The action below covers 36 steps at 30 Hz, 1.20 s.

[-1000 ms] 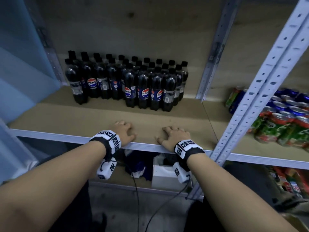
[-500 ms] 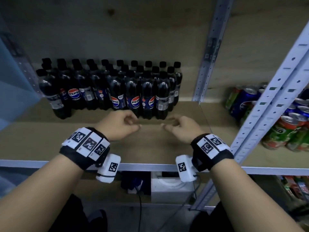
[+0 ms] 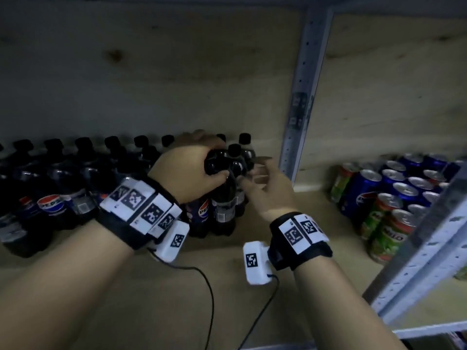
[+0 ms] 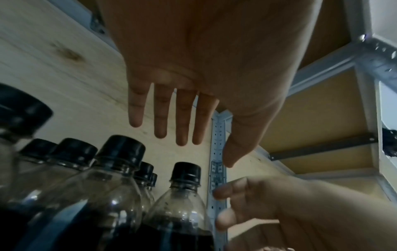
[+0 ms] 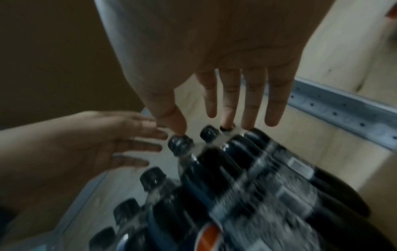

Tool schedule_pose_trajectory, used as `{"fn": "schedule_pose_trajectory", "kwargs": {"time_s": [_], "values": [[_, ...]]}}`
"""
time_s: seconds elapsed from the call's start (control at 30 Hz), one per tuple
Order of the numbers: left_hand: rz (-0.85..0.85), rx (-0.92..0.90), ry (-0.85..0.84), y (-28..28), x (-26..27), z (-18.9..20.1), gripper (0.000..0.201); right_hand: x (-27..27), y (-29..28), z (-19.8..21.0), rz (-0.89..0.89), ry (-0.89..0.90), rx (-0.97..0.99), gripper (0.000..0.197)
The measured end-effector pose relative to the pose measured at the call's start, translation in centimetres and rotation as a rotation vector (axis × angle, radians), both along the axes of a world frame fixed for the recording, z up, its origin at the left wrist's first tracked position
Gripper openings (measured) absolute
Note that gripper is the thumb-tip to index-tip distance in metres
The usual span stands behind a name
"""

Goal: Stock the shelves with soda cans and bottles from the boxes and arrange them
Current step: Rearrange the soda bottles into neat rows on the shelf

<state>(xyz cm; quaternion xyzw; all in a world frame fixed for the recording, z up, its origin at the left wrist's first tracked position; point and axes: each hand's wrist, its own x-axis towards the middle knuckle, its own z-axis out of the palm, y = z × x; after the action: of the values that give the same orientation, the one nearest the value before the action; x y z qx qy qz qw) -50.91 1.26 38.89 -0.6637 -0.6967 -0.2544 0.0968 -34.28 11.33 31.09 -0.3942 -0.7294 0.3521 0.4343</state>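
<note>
Left hand (image 3: 187, 170) over bottles (image 3: 222, 188), fingers (image 4: 160, 118) straight (wrist view); right hand (image 3: 267, 190) spread.

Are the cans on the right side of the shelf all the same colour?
No: in the head view the cans are mixed, some blue with a Pepsi logo and some green with red tops.

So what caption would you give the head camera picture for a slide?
Both hands, left and right, reach the end Pepsi bottles on a wooden shelf; soda cans fill the next bay.
</note>
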Motion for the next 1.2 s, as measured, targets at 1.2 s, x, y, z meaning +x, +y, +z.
{"fn": "schedule_pose_trajectory", "kwargs": {"time_s": [1.2], "values": [[0.136, -0.629, 0.212, 20.1, 0.9, 2.6, 0.062, -1.3, -0.1, -4.5, -0.014, 0.493, -0.114, 0.058]]}}
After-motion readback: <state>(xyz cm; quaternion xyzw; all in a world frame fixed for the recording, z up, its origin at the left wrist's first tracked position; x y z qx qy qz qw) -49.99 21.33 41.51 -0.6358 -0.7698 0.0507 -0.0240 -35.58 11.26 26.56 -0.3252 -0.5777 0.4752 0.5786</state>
